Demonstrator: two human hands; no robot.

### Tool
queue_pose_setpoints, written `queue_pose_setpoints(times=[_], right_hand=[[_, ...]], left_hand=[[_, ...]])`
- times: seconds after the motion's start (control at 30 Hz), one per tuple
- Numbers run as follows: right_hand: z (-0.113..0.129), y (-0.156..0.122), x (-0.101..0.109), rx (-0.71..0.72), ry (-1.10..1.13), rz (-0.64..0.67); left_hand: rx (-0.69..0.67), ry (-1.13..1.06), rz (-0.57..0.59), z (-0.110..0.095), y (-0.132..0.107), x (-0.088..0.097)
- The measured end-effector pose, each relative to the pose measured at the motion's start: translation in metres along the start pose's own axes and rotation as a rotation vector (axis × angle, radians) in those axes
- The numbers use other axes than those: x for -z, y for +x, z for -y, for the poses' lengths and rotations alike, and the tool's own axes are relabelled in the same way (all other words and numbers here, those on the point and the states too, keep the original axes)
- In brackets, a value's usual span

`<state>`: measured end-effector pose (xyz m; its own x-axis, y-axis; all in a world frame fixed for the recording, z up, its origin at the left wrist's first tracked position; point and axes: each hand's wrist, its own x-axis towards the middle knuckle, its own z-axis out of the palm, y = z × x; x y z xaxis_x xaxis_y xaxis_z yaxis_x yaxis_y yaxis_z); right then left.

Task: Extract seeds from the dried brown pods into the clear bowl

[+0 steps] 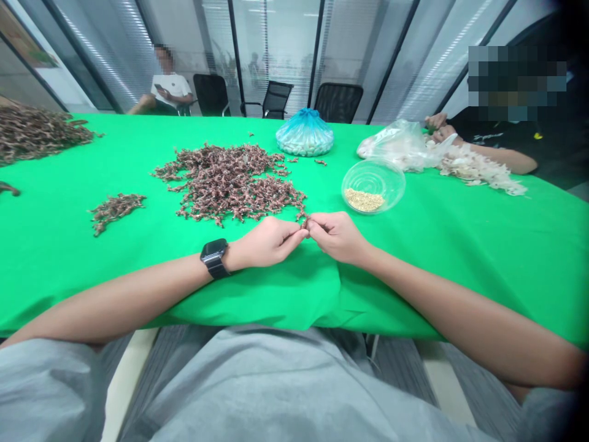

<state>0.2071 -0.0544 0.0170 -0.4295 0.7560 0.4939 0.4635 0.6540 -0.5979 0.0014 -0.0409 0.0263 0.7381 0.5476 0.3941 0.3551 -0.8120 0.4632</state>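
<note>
My left hand [273, 241], with a black watch on its wrist, is closed with thumb and forefinger pinching a small brown, knobbly dried piece [304, 224]. My right hand [339, 237] meets it fingertip to fingertip, pinching the same piece from the other side. Just beyond my hands spreads a large heap of similar twisted brown dried pieces [234, 181]. To the right of the heap, a clear plastic bowl [394, 184] tilts toward me with small pale-yellow grains [364, 200] in its lower part.
A smaller brown pile [116, 210] lies at left, a bigger one [39, 132] at the far left. A tied blue bag [304, 134] of whitish pieces stands behind the heap. At right, a co-worker's hands [442, 130] are by a clear bag [398, 144] and white scraps [478, 167].
</note>
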Motion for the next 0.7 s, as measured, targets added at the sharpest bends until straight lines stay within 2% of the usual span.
queue_pose_setpoints(times=[0.13, 0.27, 0.4, 0.57, 0.7], right_hand=[[0.000, 0.004, 0.004, -0.023, -0.024, 0.003], [-0.006, 0.007, 0.007, -0.077, 0.101, -0.095], [-0.014, 0.008, 0.008, -0.124, 0.307, -0.107], [-0.018, 0.010, 0.010, -0.156, 0.421, -0.021], [-0.018, 0.011, 0.012, -0.173, 0.471, 0.026]], left_hand=[[0.082, -0.045, -0.066, -0.003, 0.002, -0.002], [0.177, -0.083, -0.126, -0.003, 0.002, -0.004], [0.189, -0.129, -0.089, -0.002, 0.000, -0.006], [0.231, -0.226, -0.018, -0.005, 0.000, -0.006], [0.237, -0.246, -0.013, -0.006, 0.000, -0.005]])
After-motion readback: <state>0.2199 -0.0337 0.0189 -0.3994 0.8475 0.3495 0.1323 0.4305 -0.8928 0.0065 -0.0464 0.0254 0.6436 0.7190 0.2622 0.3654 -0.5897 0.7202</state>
